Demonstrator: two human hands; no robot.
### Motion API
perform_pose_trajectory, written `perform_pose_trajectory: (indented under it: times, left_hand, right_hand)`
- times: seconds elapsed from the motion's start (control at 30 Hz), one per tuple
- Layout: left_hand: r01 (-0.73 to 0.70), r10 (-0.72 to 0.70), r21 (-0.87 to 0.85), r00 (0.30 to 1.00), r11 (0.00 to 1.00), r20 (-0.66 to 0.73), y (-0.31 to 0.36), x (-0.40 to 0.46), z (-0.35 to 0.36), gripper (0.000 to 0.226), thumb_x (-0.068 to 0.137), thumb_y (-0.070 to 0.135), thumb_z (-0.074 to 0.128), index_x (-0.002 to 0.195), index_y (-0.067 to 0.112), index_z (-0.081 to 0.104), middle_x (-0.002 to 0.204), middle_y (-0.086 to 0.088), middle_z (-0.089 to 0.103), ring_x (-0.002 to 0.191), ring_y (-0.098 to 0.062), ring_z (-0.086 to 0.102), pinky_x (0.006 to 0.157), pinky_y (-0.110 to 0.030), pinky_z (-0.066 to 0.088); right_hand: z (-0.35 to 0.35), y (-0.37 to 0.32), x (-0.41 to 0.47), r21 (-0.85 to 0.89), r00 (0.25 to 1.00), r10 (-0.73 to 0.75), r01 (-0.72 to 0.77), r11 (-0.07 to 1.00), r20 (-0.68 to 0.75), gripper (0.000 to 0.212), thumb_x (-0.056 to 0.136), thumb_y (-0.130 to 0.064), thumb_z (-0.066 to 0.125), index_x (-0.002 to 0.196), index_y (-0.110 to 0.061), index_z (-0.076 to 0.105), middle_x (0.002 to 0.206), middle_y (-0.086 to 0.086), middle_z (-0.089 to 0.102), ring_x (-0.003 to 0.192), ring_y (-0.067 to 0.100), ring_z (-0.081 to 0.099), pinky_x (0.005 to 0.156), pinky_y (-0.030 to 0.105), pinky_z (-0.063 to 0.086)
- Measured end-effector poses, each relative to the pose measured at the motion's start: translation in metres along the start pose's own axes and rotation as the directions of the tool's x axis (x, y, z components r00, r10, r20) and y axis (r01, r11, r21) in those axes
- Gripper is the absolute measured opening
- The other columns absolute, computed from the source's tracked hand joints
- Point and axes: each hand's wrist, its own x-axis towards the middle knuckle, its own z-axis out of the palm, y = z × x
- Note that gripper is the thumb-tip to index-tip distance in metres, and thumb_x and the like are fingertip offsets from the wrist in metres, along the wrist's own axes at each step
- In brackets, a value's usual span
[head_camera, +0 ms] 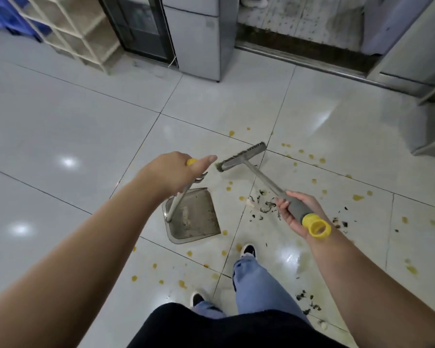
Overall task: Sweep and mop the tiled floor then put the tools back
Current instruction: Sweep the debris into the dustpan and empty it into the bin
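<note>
My right hand point(293, 212) wraps the broom point(259, 169) by its grey grip, left hand point(176, 172) closed on the dustpan point(194, 217) handle; both look light, stiff, best held high.

Single head-worn view, looking steeply down, close over forearms, tiled floor point(60, 116) below

The dustpan point(192, 217) stands on the tiled floor point(60, 126), in front of the person's feet. To its right lies scattered debris point(266, 205). The broom point(241, 156) head is beyond the dustpan, to the right. Behind, an open shelf point(81, 33) stands left of a cabinet point(199, 38).
</note>
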Motion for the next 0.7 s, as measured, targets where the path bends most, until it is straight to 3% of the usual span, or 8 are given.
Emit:
perform_pose_trajectory:
  times: [0.07, 0.13, 0.2, 0.27, 0.37, 0.5, 0.7]
  left_hand:
    - [0.036, -0.036, 0.048, 0.999, 0.998, 0.000, 0.017, 0.020, 0.000, 0.068, 0.079, 0.075, 0.033, 0.080, 0.014, 0.064, 0.058, -0.001, 0.058, 0.053, -0.016, 0.054, 0.062, -0.028, 0.047]
    - [0.035, -0.035, 0.109, 0.999, 0.993, 0.002, 0.034, 0.034, 0.004, 0.065, 0.077, 0.076, 0.031, 0.075, 0.020, 0.063, 0.059, 0.002, 0.057, 0.055, -0.013, 0.054, 0.059, -0.026, 0.044]
    - [0.028, -0.027, 0.180, 1.000, 0.983, -0.006, 0.049, 0.045, 0.011, 0.066, 0.076, 0.078, 0.028, 0.073, 0.020, 0.060, 0.060, 0.003, 0.056, 0.059, -0.012, 0.055, 0.054, -0.024, 0.039]
    - [0.040, -0.034, 0.229, 0.999, 0.973, -0.029, 0.063, 0.053, 0.017, 0.068, 0.075, 0.079, 0.027, 0.075, 0.020, 0.060, 0.061, 0.004, 0.056, 0.060, -0.011, 0.055, 0.052, -0.024, 0.035]
    - [0.052, -0.042, 0.239, 0.998, 0.970, -0.046, 0.077, 0.062, 0.019, 0.066, 0.076, 0.078, 0.028, 0.074, 0.021, 0.060, 0.061, 0.005, 0.057, 0.061, -0.011, 0.056, 0.052, -0.023, 0.034]
    - [0.025, -0.022, 0.235, 1.000, 0.972, -0.017, 0.086, 0.067, 0.019, 0.063, 0.077, 0.078, 0.027, 0.065, 0.021, 0.051, 0.061, 0.003, 0.057, 0.061, -0.014, 0.056, 0.054, -0.024, 0.038]
    - [-0.022, 0.025, 0.175, 1.000, 0.984, -0.011, 0.077, 0.058, 0.021, 0.061, 0.079, 0.075, 0.030, 0.055, 0.021, 0.046, 0.064, 0.001, 0.059, 0.063, -0.018, 0.057, 0.062, -0.029, 0.045]
  right_hand:
    - [0.009, -0.022, 0.026, 0.016, 0.998, 0.058, -0.058, 0.998, 0.007, 0.017, 0.097, -0.013, 0.044, 0.094, 0.003, 0.048, 0.087, 0.016, 0.048, 0.050, 0.013, 0.057, 0.040, 0.015, 0.050]
    - [0.016, -0.040, 0.052, 0.053, 0.989, 0.146, -0.147, 0.988, 0.013, 0.023, 0.097, -0.018, 0.045, 0.092, 0.004, 0.050, 0.082, 0.016, 0.050, 0.057, 0.012, 0.054, 0.041, 0.014, 0.050]
    - [0.018, -0.053, 0.076, 0.065, 0.968, 0.253, -0.253, 0.965, 0.010, 0.033, 0.098, -0.025, 0.046, 0.094, 0.007, 0.050, 0.076, 0.017, 0.055, 0.049, 0.013, 0.057, 0.037, 0.016, 0.049]
    - [0.016, -0.059, 0.097, -0.041, 0.941, 0.333, -0.336, 0.941, -0.058, 0.035, 0.099, -0.031, 0.044, 0.095, 0.004, 0.048, 0.081, 0.019, 0.056, 0.036, 0.014, 0.055, 0.033, 0.017, 0.046]
    - [0.002, -0.054, 0.115, -0.301, 0.908, 0.338, -0.403, 0.864, -0.247, 0.032, 0.099, -0.033, 0.042, 0.090, -0.003, 0.045, 0.080, 0.016, 0.054, 0.027, 0.014, 0.048, 0.032, 0.016, 0.044]
    - [-0.027, -0.041, 0.106, -0.400, 0.868, 0.298, -0.456, 0.795, -0.397, 0.033, 0.096, -0.038, 0.049, 0.084, -0.007, 0.046, 0.062, 0.008, 0.049, 0.026, 0.013, 0.045, 0.033, 0.016, 0.043]
    - [-0.068, -0.027, 0.060, -0.324, 0.801, 0.378, -0.550, 0.769, -0.464, 0.046, 0.092, -0.046, 0.052, 0.071, -0.005, 0.046, 0.054, 0.005, 0.046, 0.025, 0.012, 0.042, 0.031, 0.016, 0.040]
